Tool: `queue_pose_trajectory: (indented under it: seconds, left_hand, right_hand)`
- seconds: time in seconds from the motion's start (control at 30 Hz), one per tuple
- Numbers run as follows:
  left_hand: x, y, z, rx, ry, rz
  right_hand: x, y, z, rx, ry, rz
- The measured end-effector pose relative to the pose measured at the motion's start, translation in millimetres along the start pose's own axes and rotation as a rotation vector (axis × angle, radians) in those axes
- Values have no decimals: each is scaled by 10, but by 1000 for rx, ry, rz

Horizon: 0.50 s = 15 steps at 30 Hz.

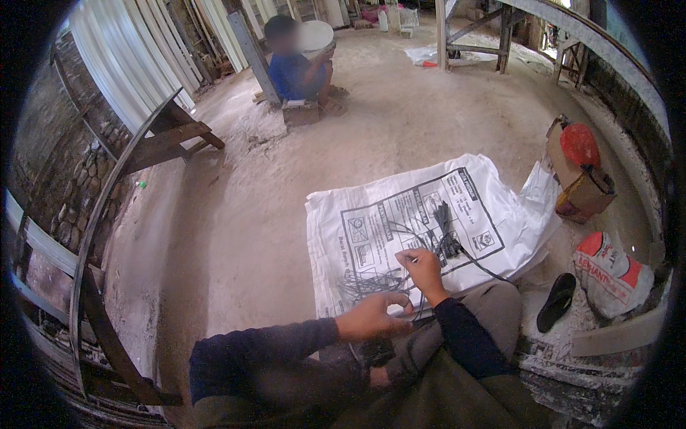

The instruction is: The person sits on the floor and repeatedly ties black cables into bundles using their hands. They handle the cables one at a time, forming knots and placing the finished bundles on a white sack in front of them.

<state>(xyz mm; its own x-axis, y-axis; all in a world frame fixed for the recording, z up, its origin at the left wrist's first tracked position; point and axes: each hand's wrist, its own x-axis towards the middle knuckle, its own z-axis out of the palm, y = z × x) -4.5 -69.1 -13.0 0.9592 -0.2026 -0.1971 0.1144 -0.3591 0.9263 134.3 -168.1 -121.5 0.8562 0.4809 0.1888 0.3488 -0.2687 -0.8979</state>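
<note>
A white printed sack (325, 214) lies spread on the ground in front of my crossed legs. My right hand (426, 274) is above it, thumb and forefinger pinched together; whatever they hold is too small to make out. Lower and to the left, my left hand (373, 315) curves with its thumb apart from the fingers, and nothing clear shows between them. Beyond my right hand rests a bundle of thick black cord-like strips (444, 223), with one long strand running toward my right knee. Beside my left hand, thin dark wire-like strands (368, 284) are scattered in a loose heap.
A person in blue (294, 75) sits ahead, holding a round white object (316, 36). To the right are a cardboard box (582, 189) with a red item on top, a black sandal (556, 303) and a red-and-white sack (611, 275). A wooden bench (153, 146) stands left.
</note>
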Motion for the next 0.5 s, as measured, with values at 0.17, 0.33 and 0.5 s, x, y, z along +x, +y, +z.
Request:
queue_pose_trajectory:
  seconds: [0.17, 0.33, 0.5]
  left_hand:
    - [2, 76, -275, 4, -43, -267]
    - [-150, -130, -674, -388, 380, -227]
    - [-262, -362, -970, -178, 557, -272]
  right_hand:
    - [5, 79, 3, -54, -5, -62]
    - [29, -75, -130, -161, -32, -224]
    - [-220, -366, -215, -94, -416, -280]
